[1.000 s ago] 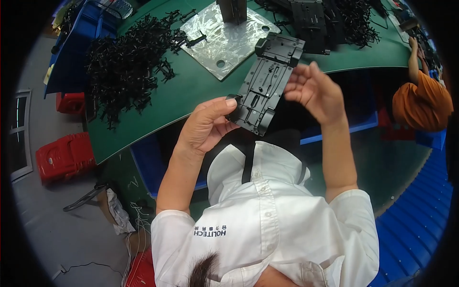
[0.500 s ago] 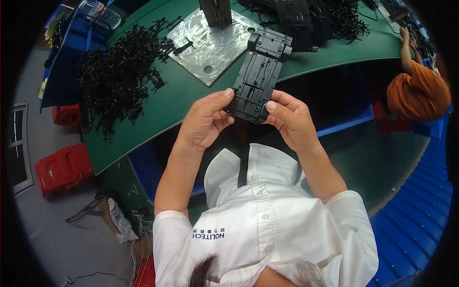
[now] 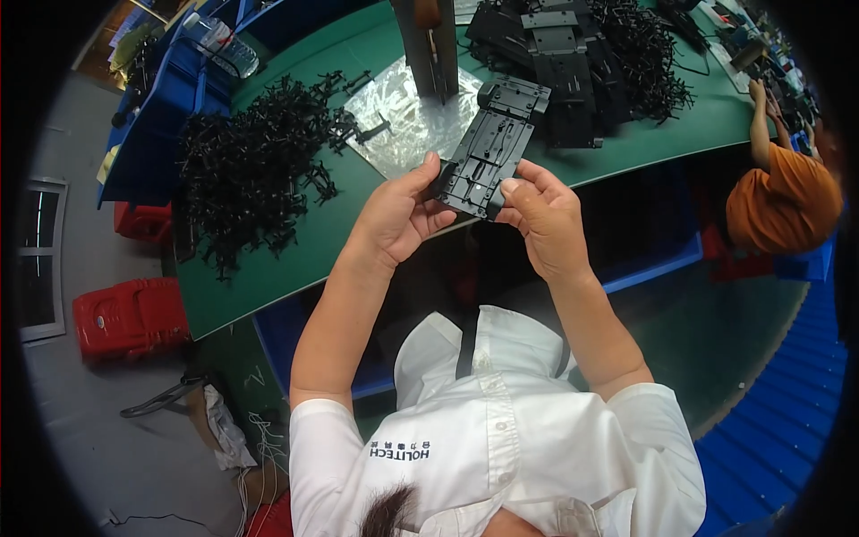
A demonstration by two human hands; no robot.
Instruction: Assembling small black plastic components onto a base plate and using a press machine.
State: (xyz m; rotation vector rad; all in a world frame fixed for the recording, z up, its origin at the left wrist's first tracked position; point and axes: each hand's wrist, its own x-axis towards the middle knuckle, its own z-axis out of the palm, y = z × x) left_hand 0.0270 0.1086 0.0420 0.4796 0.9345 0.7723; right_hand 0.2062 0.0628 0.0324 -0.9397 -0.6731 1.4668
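Between my two hands I hold a long black plastic chassis plate (image 3: 488,148), tilted over the table's near edge. My left hand (image 3: 398,210) grips its near left corner, thumb on the side edge and fingers partly hidden below. On the near right side, my right hand (image 3: 546,215) pinches the plate with the thumb on top. Ribs, slots and small posts cover its upper face, and its far end is wider. Beyond it lies a shiny metal base plate (image 3: 403,107) with an upright metal post (image 3: 431,49) on it.
A pile of small black plastic parts (image 3: 246,170) covers the left of the green table (image 3: 224,309). More black plates (image 3: 564,80) and a second pile (image 3: 640,54) lie at the far right. A blue bin (image 3: 152,116) borders the left side. Another person in orange (image 3: 783,201) works at right.
The black plate has tilted in my hands, and its near end has come up slightly. My view has shifted, so the table items sit lower and further right.
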